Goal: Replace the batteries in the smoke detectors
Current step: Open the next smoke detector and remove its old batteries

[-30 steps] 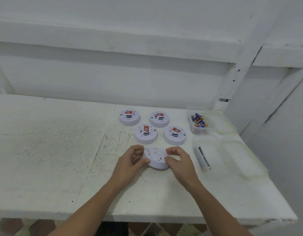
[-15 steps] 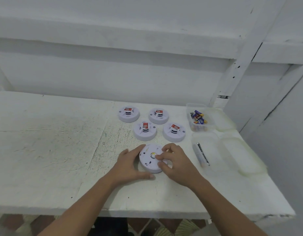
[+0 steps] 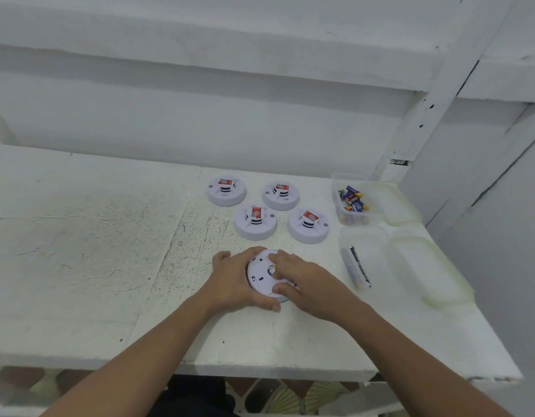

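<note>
The smoke detector (image 3: 261,273) being worked on lies back-up on the worktop (image 3: 94,251), near its front edge, with both hands on it: the left hand (image 3: 234,281) grips the left rim, fingers over the far side and thumb tucked along the near side, while the right hand (image 3: 311,281) covers the right half, fingertips curled at the central opening and thumb set on the near rim. It looks like a light, hollow shell of hard plastic, stiff enough to squeeze at the rim but smooth, so it would likely skate on the painted surface unless one hand pins it. The rim is the safe hold, since the small clips and contacts inside are probably the fragile part. Four other detectors (image 3: 255,221) sit just behind in two staggered rows, close enough that a forward push would bump the nearest pair. To the right, a clear tub (image 3: 341,218) holds loose batteries (image 3: 353,198), and a second tub (image 3: 365,239) nearer the person holds a long dark battery (image 3: 361,267), with two lids (image 3: 428,266) beside them at the right edge. Open room lies to the left — a wide bare stretch — and that is the better side for setting parts down.
</note>
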Available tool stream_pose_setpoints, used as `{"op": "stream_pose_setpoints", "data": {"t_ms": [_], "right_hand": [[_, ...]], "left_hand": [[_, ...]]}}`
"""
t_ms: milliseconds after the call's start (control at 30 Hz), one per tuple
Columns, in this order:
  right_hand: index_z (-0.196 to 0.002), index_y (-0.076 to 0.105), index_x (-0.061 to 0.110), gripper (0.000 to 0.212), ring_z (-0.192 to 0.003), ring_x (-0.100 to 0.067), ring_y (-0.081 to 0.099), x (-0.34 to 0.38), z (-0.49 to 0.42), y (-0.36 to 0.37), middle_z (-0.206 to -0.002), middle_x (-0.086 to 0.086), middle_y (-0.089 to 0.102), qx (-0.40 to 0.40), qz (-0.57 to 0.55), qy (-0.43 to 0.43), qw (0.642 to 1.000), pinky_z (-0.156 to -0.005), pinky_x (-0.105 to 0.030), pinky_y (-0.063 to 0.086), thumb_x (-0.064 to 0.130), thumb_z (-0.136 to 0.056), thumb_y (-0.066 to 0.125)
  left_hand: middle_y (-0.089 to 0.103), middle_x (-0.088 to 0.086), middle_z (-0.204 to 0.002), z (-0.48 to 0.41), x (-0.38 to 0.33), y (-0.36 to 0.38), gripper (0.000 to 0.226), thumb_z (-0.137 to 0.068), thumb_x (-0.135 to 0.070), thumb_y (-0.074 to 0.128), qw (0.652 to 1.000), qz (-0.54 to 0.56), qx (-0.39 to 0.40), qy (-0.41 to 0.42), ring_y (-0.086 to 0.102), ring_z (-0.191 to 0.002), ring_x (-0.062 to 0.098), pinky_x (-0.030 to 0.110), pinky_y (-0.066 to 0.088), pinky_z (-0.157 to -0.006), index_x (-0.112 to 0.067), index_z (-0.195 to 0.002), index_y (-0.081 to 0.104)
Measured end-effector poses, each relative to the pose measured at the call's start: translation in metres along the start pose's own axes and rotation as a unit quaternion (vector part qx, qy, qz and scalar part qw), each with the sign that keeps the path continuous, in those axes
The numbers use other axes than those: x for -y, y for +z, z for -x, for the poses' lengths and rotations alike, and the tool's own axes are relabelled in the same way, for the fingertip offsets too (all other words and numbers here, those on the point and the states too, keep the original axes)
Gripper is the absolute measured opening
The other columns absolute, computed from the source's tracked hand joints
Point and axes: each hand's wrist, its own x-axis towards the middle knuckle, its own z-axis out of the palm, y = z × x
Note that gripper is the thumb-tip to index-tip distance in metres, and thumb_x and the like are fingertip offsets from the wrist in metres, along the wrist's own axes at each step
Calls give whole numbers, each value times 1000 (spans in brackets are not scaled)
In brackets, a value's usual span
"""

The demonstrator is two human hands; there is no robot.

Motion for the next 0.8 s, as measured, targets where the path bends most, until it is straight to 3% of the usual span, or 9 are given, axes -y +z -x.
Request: {"op": "stream_pose_setpoints", "data": {"t_ms": [100,233,333,467,633,800], "right_hand": [[-128,49,11,36,-125,-19,43,0,-1,-1,-137,2,47,12,-9,24,1000,-92,-33,41,25,-95,51],[-137,43,16,45,-117,-22,49,1,-3,-5,-135,1,49,29,-25,35,999,-93,-34,41,26,-95,52],[-145,34,22,53,-123,-23,46,1,-4,-8,-136,-1,50,42,-31,28,998,-98,-36,40,25,-95,52],[-144,37,22,53,-130,-21,44,-3,-6,-10,-130,1,56,52,-64,20,996,-100,-34,40,24,-94,54],[-132,51,20,42,-119,-21,52,-9,-10,-15,-131,0,58,62,-70,8,996,-96,-37,43,23,-91,59],[-98,57,11,17,-127,-17,46,-13,-14,-16,-140,5,50,67,-79,-22,994,-98,-35,42,19,-86,65]], "left_hand": [[53,-37,-100,0,-1,0,79,-38,-60,85,1000,-8,0,-1,35,-100,-31,34,13,-109,-59,-101,39],[53,-35,-101,-2,0,-1,87,-39,-58,85,1000,-11,5,-11,38,-97,-28,34,15,-109,-49,-113,40],[53,-35,-102,-5,1,-2,92,-35,-62,81,1000,-15,11,-14,35,-99,-30,34,15,-108,-46,-117,41],[55,-34,-105,-7,2,-2,99,-33,-64,80,1000,-14,14,-15,33,-100,-30,32,13,-108,-40,-124,46],[57,-32,-106,-9,4,-4,103,-33,-63,82,999,-17,26,-16,38,-101,-24,33,13,-109,-39,-126,46],[54,-34,-107,-6,4,-2,100,-41,-55,89,999,-17,20,-21,33,-101,-27,33,9,-112,-37,-128,44]]}}
